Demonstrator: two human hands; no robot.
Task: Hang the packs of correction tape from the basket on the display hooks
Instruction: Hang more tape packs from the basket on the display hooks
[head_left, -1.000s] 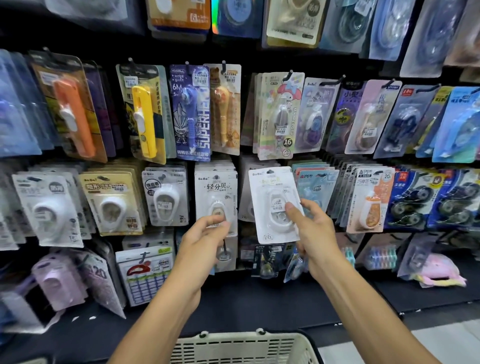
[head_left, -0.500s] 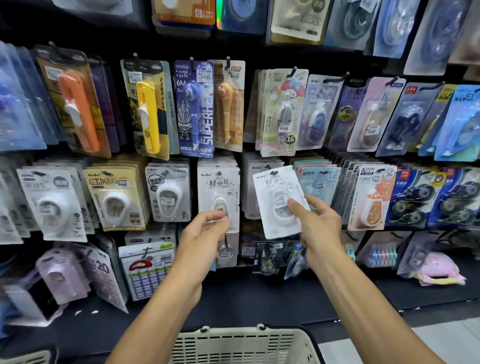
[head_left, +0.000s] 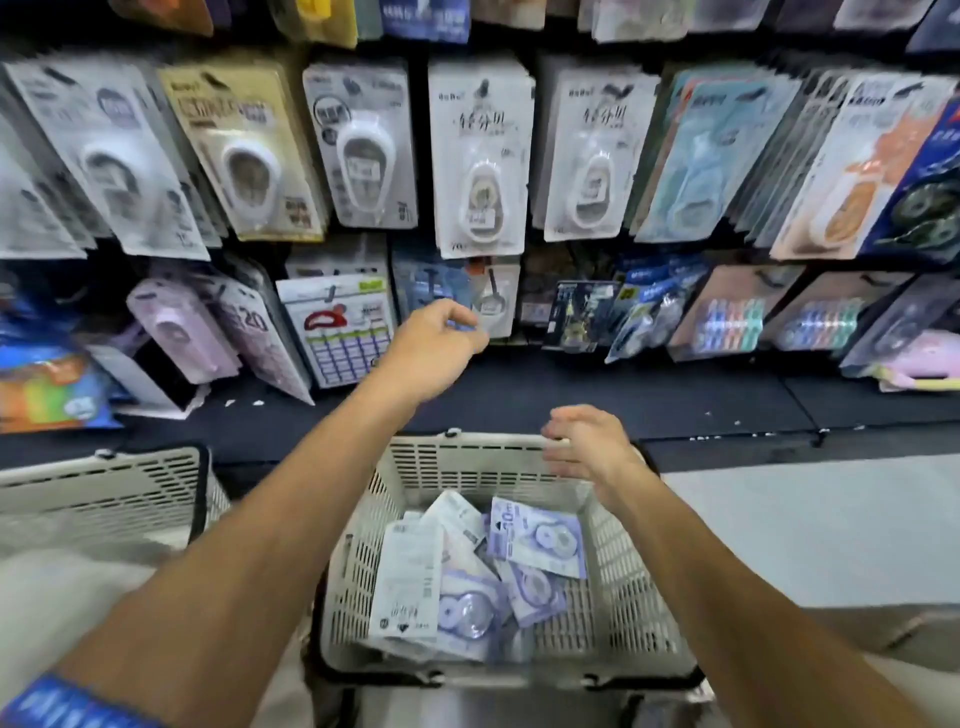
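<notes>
Packs of correction tape (head_left: 470, 577) lie in a loose heap at the bottom of a cream plastic basket (head_left: 618, 587) with slotted walls, low in the middle of the view. Some packs show pale purple cards with round tape wheels under clear blisters; one white card lies face up at the left of the heap. Beyond the basket, a display wall carries rows of hanging packs. In the middle of the hanging row, two white packs (head_left: 480, 156) with oval dispensers hang side by side, with further white and cream packs to their left and blue and orange ones to their right. A lower row leans against the wall on a dark shelf (head_left: 597, 395), among them a lilac dispenser pack (head_left: 182, 327) near the left end.

Both hands hold nothing. The left hand (head_left: 436, 348) is raised in front of the lower row, above the shelf, its fingers loosely curled. The right hand (head_left: 587, 441) hovers over the far rim of the basket, fingers relaxed and pointing left; whether it touches the rim cannot be told. A second cream basket (head_left: 104, 488) stands just beside the first, at the left edge of the view. The left forearm wears a blue band (head_left: 72, 701). The picture is blurred, so print on the packs is unreadable.
</notes>
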